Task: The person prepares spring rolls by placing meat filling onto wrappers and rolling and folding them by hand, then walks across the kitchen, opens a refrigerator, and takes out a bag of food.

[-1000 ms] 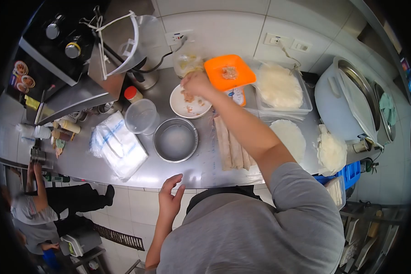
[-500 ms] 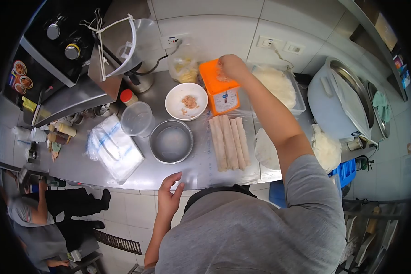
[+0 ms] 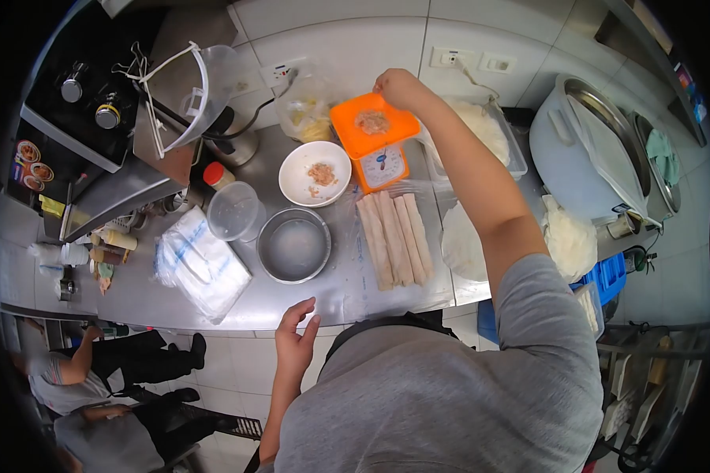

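The orange tray [image 3: 345,128], bearing meat filling [image 3: 372,121], sits above the kitchen scale [image 3: 383,168]. Beyond the scale, the right hand [image 3: 405,88] curls at the tray's rim, grip unclear; well before it, the left hand [image 3: 297,337] hangs with fingers apart.

Right forearm [image 3: 493,193] hides part of the round white sheet [image 3: 463,244] right of centre; scale dial [image 3: 383,166] numbers, upper middle, way too tiny.

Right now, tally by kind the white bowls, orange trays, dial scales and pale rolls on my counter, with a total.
White bowl: 1
Orange tray: 1
Dial scale: 1
Pale rolls: 4
Total: 7
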{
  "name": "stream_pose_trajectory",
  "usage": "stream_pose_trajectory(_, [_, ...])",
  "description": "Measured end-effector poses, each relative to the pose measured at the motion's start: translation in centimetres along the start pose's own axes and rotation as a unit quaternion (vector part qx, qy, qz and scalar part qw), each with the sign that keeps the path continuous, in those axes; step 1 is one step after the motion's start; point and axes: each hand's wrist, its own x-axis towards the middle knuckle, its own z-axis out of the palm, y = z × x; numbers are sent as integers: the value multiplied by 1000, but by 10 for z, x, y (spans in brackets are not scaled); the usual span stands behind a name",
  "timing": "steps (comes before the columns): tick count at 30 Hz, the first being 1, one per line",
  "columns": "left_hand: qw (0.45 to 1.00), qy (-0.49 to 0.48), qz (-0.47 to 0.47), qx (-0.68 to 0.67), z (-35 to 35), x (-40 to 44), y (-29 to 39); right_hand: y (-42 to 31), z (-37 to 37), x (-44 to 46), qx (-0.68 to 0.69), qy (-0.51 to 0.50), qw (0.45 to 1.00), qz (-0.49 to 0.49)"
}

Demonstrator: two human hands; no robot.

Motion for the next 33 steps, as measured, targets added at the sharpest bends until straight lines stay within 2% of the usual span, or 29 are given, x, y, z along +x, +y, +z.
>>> stream_pose_trajectory(3, [1000, -1, 1, -3, 2, 0, 2, 10, 9, 10, -73, -53, 994, -63])
stream_pose_trajectory(6, [1000, -1, 1, 3, 3, -1, 4, 9, 30, 10, 20, -26, 999, 35])
stream_pose_trajectory(9, [1000, 0, -6, 4, 4, -4, 4, -10, 38, 4, 41, -112, 984, 131])
stream_pose_trajectory(12, [1000, 3, -6, 4, 4, -6, 4, -32, 58, -4, 148, -141, 962, 180])
stream_pose_trajectory(13, [1000, 4, -1, 6, 4, -7, 4, -34, 77, 0, 23, -53, 987, 150])
stream_pose_trajectory(14, [1000, 5, 3, 8, 5, -7, 4, -32, 107, 4, -103, 36, 987, 116])
stream_pose_trajectory(15, [1000, 6, 7, 10, 4, -8, 5, -31, 127, 6, -225, 125, 963, 78])
stream_pose_trajectory(18, [1000, 13, -2, 12, 3, -10, 3, -23, 135, 22, -158, 66, 985, -27])
stream_pose_trajectory(19, [1000, 15, -3, 11, 3, -10, 2, -25, 120, 19, -28, -27, 999, 8])
stream_pose_trajectory(20, [1000, 16, -5, 10, 2, -11, 3, -32, 88, 12, 101, -119, 987, 44])
stream_pose_trajectory(21, [1000, 16, -5, 9, 1, -11, 3, -35, 62, 4, 227, -207, 948, 81])
stream_pose_trajectory(23, [1000, 18, -5, 7, 0, -11, 1, -27, 40, -15, 481, -144, 859, 100])
stream_pose_trajectory(25, [1000, 16, -4, 9, 0, -11, 1, -6, 16, -32, 594, -131, 792, 58])
stream_pose_trajectory(27, [1000, 3, -3, 13, 1, -8, 2, -2, -24, -75, 629, -67, 773, 39])
stream_pose_trajectory(30, [1000, -22, 8, 17, 10, 5, -2, 19, -60, -143, 574, -55, 811, 102])
stream_pose_trajectory(33, [998, -57, 25, -20, 34, 22, 3, 60, -44, -208, 442, -81, 886, 113])
